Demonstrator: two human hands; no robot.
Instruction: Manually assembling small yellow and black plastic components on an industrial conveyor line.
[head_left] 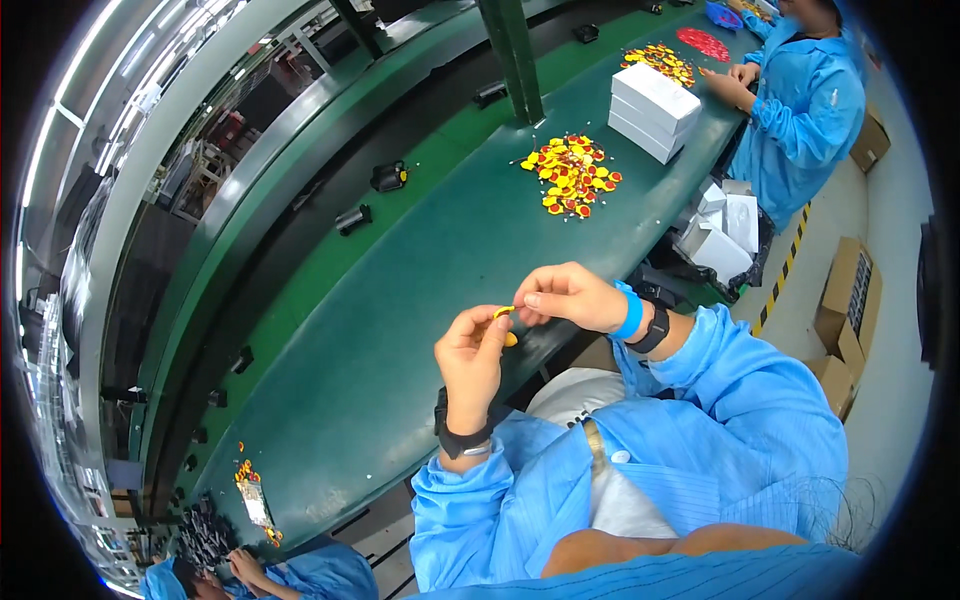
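Observation:
Between my two hands, above the green work table (430, 270), is a small yellow and red piece (503, 312). My left hand (470, 365) is closed on it, pinching it between thumb and fingertips. The fingertips of my right hand (572, 298) are pinched together at the right end of the same piece. A second bit of yellow (510, 340) shows just under my left thumb; whether it is a separate piece, I cannot tell. Farther off on the table lies a loose heap of yellow and red pieces (572, 178).
White boxes (652, 112) stand stacked beyond the heap, near a co-worker in blue (808, 110). Opened white boxes (722, 235) fill a dark bag at the table's right edge. A green post (510, 60) rises at the far side. Black items (388, 177) sit on the green conveyor (300, 270).

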